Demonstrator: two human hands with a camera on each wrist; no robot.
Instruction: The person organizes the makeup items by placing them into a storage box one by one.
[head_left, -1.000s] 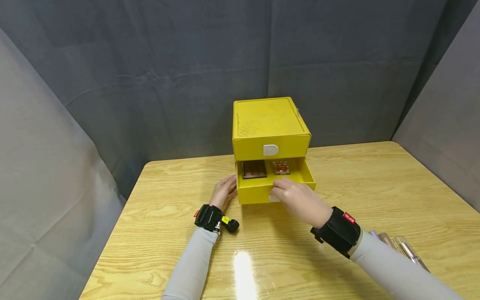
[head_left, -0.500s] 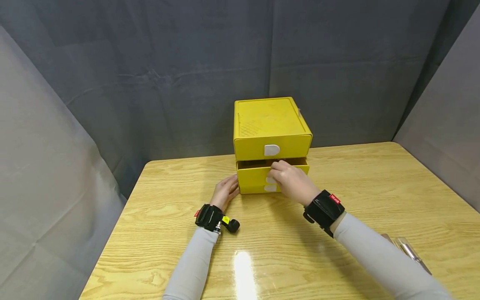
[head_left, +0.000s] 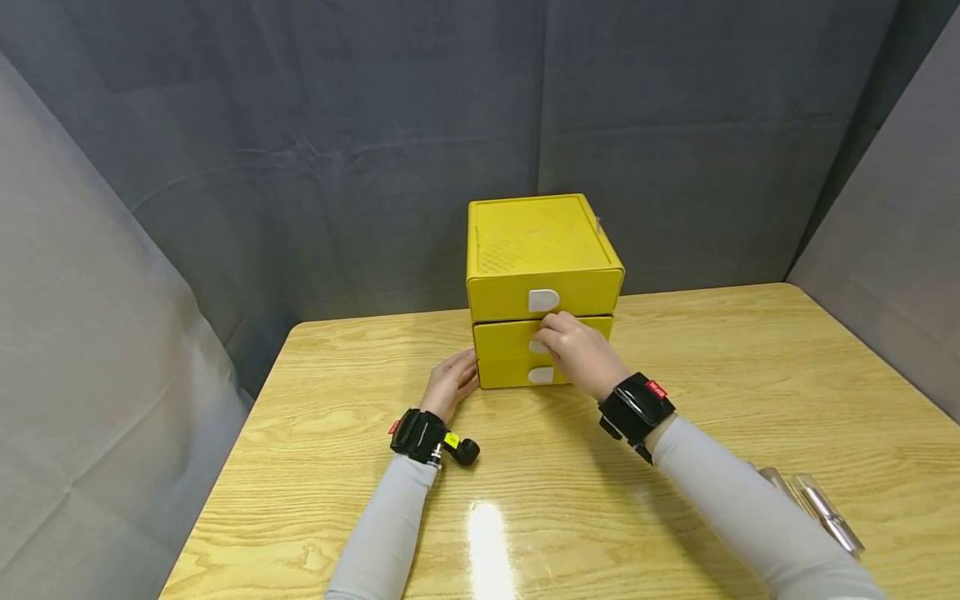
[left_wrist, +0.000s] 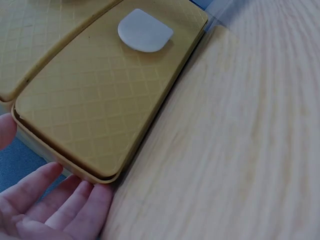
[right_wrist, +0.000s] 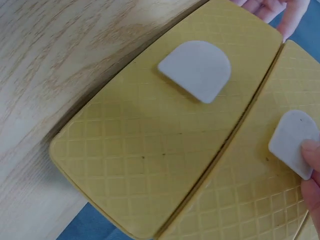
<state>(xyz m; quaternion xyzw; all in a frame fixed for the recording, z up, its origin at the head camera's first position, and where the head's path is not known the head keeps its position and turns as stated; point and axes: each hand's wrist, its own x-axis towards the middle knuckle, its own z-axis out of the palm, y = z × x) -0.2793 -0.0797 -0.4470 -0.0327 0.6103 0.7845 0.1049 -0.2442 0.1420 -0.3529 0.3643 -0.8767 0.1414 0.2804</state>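
Head view: the middle drawer (head_left: 517, 340) of the yellow 3-drawer box (head_left: 542, 267) sits flush, its white tab (head_left: 537, 346) touched by straight right hand (head_left: 581, 357) fingers; relaxed left hand (head_left: 448, 385) braces the box. Closing seems finished; release is called for.

One yellow drawer unit (head_left: 542, 250), three drawers, three white tabs, perhaps two clear tubes (head_left: 821, 508).

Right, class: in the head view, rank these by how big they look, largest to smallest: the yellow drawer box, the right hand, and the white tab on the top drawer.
1. Yellow drawer box, clearly the largest.
2. Right hand, on the middle drawer's front.
3. White tab, smallest.
The hand is nearer the camera, but the order stays clear.
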